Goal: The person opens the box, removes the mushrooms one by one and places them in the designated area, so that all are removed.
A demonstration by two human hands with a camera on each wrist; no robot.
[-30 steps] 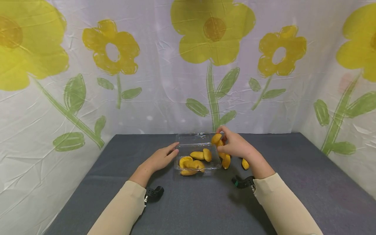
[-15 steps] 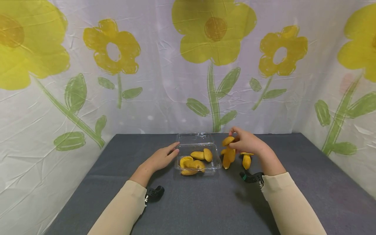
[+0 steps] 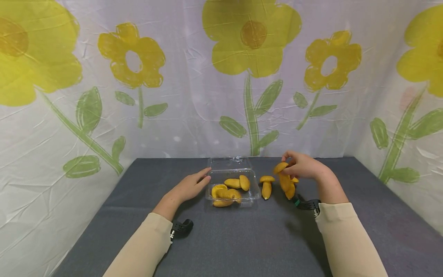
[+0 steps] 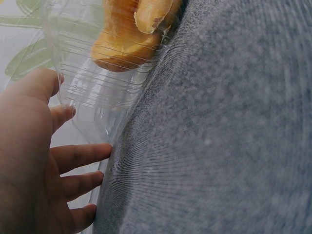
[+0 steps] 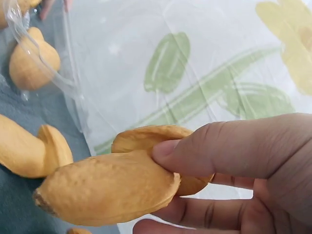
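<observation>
My right hand [image 3: 302, 165] pinches a yellow mushroom [image 5: 109, 187] between thumb and fingers, above the table to the right of a clear plastic clamshell box [image 3: 257, 187]. In the head view, part of another mushroom [image 3: 290, 191] shows behind and below the held one, mostly hidden. Between the box and my right hand a mushroom [image 3: 266, 189] lies on the table. Several more mushrooms [image 3: 232, 183] lie inside the box, whose lid stands back. My left hand [image 3: 187, 187], fingers extended, touches the box's left side; in the left wrist view its fingertips [image 4: 105, 151] reach the box's lower edge.
A dark grey cloth covers the table [image 3: 221, 246]. Behind it hangs a white curtain [image 3: 187, 127] printed with yellow flowers, which also runs along both sides. Each wrist wears a black strap [image 3: 182, 227].
My right hand has moved right with the mushroom, from beside the box's right edge to over the farther mushroom. The mushroom beside the box now shows uncovered. My left hand stays put.
</observation>
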